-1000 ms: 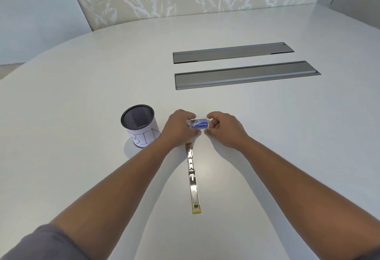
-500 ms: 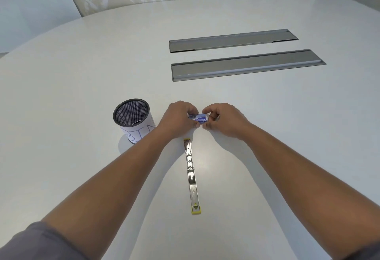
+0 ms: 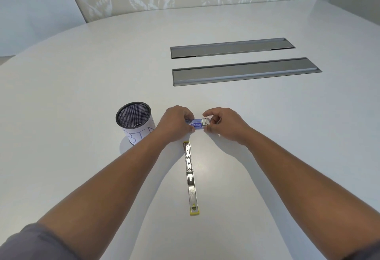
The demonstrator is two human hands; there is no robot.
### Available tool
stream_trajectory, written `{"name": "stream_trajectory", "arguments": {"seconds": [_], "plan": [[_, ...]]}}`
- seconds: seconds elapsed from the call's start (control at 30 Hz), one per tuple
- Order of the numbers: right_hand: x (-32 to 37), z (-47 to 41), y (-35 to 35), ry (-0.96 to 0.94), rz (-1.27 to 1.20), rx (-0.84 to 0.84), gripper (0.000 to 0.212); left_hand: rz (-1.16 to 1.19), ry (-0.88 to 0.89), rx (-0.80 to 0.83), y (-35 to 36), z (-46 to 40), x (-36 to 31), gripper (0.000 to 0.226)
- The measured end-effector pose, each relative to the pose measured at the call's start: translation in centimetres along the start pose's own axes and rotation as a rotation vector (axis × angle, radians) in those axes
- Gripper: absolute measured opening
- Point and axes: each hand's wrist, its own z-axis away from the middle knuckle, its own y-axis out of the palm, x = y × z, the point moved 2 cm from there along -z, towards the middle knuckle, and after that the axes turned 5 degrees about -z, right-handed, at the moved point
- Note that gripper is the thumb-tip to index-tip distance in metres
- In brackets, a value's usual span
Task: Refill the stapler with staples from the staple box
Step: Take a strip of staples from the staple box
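A small blue staple box [image 3: 197, 124] is held between both hands just above the white table. My left hand [image 3: 174, 124] grips its left end. My right hand [image 3: 223, 123] pinches its right end, where a pale inner tray shows slid partly out. The stapler [image 3: 190, 177] lies unfolded flat on the table right below the hands, a long metal strip with yellow ends, pointing toward me.
A black mesh cup [image 3: 134, 123] with a white paper label stands left of my left hand. Two long grey recessed panels [image 3: 244, 72] are set into the white table [image 3: 82, 95] farther back. A patterned wall rises behind the table.
The right end of the staple box now shows a pale inner tray drawn out a little. Both hands stay on the box in about the same place.
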Motion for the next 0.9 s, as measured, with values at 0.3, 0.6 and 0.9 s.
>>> {"name": "stream_trajectory", "arguments": {"seconds": [0.3,0.6,0.9], "plan": [[0.1,0.8,-0.1,0.043,-0.121,-0.082,0.022,0.023,-0.028,0.008,0.1,0.1,-0.1,0.031],[2.0,0.0,-0.7,0.055,0.014,-0.029,0.009,0.054,-0.033,-0.005,0.0,0.4,0.0,0.031],[3.7,-0.9,-0.9,-0.015,0.256,0.06,0.006,0.055,-0.033,-0.021,0.1,0.3,0.1,0.029]]}}
